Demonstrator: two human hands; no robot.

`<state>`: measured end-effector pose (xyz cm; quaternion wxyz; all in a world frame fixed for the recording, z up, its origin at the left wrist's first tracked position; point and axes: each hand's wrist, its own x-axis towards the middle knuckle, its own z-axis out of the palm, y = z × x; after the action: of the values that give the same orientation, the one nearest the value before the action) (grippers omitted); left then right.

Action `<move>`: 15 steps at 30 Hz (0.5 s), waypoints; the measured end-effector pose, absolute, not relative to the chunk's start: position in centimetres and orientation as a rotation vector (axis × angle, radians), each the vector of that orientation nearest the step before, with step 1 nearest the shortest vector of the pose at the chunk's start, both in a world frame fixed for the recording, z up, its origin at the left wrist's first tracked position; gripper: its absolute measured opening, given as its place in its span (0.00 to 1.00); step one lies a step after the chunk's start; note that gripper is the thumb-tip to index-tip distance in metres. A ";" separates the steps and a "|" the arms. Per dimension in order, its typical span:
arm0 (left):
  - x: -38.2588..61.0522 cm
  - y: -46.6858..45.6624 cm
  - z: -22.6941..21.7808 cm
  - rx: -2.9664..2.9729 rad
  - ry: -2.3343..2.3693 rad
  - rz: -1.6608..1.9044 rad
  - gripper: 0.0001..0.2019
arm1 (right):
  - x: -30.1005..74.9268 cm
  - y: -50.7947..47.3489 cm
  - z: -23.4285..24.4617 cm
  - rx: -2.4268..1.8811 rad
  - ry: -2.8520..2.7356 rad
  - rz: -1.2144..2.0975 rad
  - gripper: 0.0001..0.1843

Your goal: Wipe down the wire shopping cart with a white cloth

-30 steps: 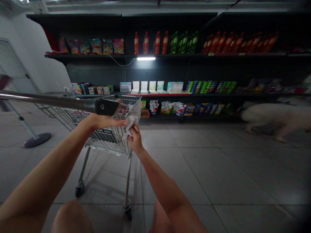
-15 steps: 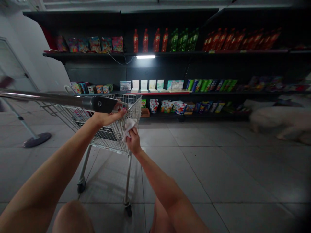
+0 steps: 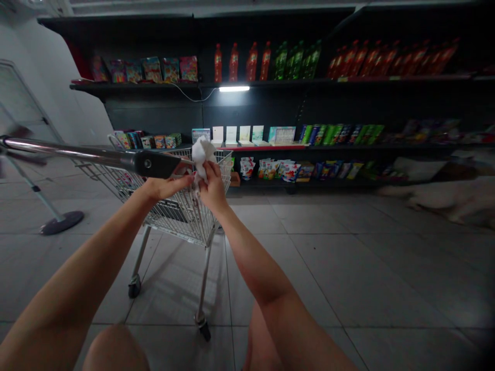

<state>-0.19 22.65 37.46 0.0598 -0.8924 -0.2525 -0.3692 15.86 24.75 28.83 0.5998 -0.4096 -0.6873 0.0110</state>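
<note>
A wire shopping cart stands in front of me on a tiled floor, its metal handle bar running off to the left. My right hand is closed round a crumpled white cloth held up at the cart's rear rim. My left hand lies by the black end of the handle, fingers reaching toward the cloth and touching the cart's frame. Both my knees show at the bottom edge.
Dark shelves along the back wall carry red and green bottles, snack packets and boxes. A lit tube glows under the top shelf. A stand with a round base is at left. A blurred pale shape lies at right.
My right hand has lifted the white cloth from below the cart's rim up to its top edge. The view has shifted slightly, and the blurred shape at right has moved.
</note>
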 end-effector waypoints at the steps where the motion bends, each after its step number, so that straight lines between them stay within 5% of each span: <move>1: -0.4 22.9 37.4 -2.686 -0.749 -1.102 0.18 | 16.0 25.5 28.6 -1.006 -1.605 0.056 0.29; 9: -1.5 24.8 37.1 -2.639 -0.755 -1.098 0.19 | 17.0 27.2 28.7 -0.937 -1.688 -0.009 0.28; 15: -1.8 25.3 37.5 -2.695 -0.762 -1.063 0.17 | 19.3 30.5 28.4 -1.283 -1.790 0.014 0.26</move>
<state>-1.77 25.29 37.50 0.0729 -0.8972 -0.2538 -0.3540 19.29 30.48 28.39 0.4526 -0.5196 -0.7247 0.0057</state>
